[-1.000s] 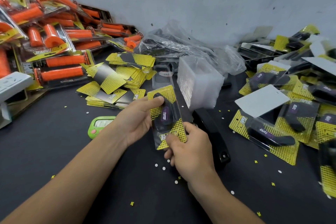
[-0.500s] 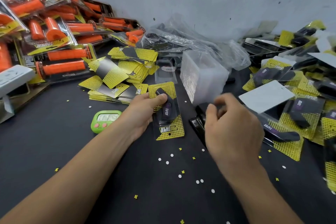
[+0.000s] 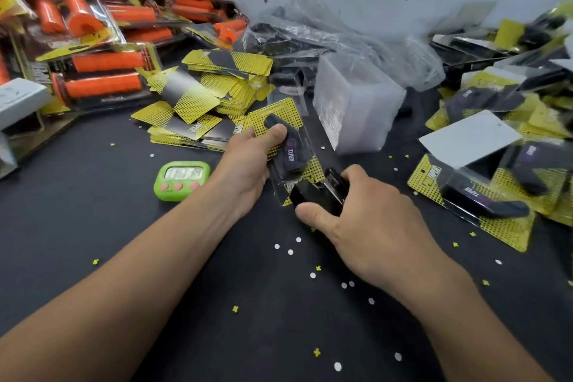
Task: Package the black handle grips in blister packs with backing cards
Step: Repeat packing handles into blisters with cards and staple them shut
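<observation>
My left hand (image 3: 248, 161) grips a blister pack (image 3: 290, 150) at its left edge, thumb across the top. The pack holds a black handle grip labelled TAPER on a yellow and black backing card. My right hand (image 3: 366, 220) grips a black stapler (image 3: 322, 194), whose jaws sit over the pack's lower edge. A heap of loose yellow and black backing cards (image 3: 214, 93) lies behind my left hand. A stack of clear blister shells (image 3: 356, 102) stands behind the pack. Finished black-grip packs (image 3: 483, 195) pile up at the right.
Packs of orange grips (image 3: 102, 71) fill the back left. A green timer (image 3: 183, 178) lies left of my left wrist. Clear plastic bags (image 3: 335, 34) sit against the wall. Punched paper dots litter the dark tabletop (image 3: 93, 226). A white box (image 3: 18, 96) is at the far left.
My right hand, which had reached to the right, has taken up the stapler and brought it to the pack's lower edge. My left hand kept hold of the pack.
</observation>
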`<act>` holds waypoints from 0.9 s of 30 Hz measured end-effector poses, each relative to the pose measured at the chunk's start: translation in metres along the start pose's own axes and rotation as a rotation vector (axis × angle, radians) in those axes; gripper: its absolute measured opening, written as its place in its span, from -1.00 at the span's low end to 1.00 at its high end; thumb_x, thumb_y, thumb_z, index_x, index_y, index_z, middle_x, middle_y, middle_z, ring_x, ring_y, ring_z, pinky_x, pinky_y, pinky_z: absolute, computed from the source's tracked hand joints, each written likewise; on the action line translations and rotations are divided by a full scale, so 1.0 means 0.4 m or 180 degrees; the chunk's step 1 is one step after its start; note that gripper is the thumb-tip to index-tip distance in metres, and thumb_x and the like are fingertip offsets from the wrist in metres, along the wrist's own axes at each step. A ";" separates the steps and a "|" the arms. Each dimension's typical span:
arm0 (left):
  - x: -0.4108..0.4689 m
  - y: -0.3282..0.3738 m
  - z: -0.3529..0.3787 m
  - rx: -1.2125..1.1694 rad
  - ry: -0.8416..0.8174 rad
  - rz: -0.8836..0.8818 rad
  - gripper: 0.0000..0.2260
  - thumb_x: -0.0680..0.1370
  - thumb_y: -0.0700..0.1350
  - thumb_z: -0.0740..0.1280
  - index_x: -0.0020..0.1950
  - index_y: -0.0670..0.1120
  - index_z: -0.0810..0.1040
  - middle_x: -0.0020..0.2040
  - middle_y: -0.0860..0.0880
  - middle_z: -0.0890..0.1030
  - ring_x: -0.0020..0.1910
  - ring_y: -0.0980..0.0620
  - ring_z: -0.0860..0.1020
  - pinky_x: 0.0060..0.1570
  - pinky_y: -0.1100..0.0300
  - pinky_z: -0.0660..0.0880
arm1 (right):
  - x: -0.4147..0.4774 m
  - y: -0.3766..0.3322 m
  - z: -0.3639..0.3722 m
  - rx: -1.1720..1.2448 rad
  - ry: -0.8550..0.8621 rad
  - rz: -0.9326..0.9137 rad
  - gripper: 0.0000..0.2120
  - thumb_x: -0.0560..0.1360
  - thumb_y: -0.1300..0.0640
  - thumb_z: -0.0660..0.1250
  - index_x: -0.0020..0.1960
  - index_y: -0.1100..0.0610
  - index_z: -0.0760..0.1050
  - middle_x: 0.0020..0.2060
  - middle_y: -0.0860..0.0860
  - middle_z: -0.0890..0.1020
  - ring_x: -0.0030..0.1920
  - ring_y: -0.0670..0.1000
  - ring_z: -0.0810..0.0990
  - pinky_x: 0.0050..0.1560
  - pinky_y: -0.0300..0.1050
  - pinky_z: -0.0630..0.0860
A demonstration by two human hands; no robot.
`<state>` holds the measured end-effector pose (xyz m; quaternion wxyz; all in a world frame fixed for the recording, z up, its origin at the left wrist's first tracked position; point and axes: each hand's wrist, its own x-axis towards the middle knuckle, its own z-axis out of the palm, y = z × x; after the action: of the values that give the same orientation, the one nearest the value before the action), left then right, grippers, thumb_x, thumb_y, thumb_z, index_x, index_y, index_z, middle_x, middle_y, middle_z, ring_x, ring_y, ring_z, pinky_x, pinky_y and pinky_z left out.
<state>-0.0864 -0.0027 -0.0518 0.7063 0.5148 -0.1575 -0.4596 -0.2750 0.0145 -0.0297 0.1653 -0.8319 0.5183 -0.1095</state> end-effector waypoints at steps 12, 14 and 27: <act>-0.011 0.050 -0.001 -0.0781 -0.0377 -0.0244 -0.62 0.73 -0.07 0.19 0.48 -0.23 0.44 0.26 -0.22 0.65 0.13 -0.12 0.69 -0.02 0.00 0.68 | 0.035 0.025 -0.025 0.2359 -0.0868 0.0001 -0.40 0.28 -0.49 0.20 -0.03 -0.03 0.63 -0.15 -0.06 0.72 -0.06 -0.03 0.70 0.15 0.20 0.58; -0.015 0.047 0.006 -0.0655 -0.0429 -0.0247 -0.61 0.72 -0.06 0.19 0.48 -0.23 0.44 0.20 -0.21 0.68 0.01 -0.10 0.72 -0.11 0.05 0.68 | 0.030 0.017 -0.023 0.2729 -0.1031 0.0069 -0.39 0.31 -0.43 0.28 0.02 0.06 0.63 -0.09 0.10 0.74 -0.03 0.08 0.74 0.22 0.29 0.58; 0.000 0.047 0.013 -0.0432 -0.0101 0.0053 -0.36 0.63 -0.09 0.39 0.62 -0.22 0.19 0.48 -0.25 0.46 0.22 -0.22 0.64 0.28 -0.29 0.53 | 0.018 -0.008 -0.014 0.3469 -0.1078 0.0505 -0.43 0.35 -0.22 0.55 0.10 0.22 0.58 -0.03 0.31 0.68 -0.14 0.07 0.72 0.07 0.05 0.64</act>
<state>-0.0808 -0.0049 -0.0332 0.7408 0.4571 -0.1415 -0.4714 -0.2711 0.0085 -0.0233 0.6585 -0.5911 0.4141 -0.2133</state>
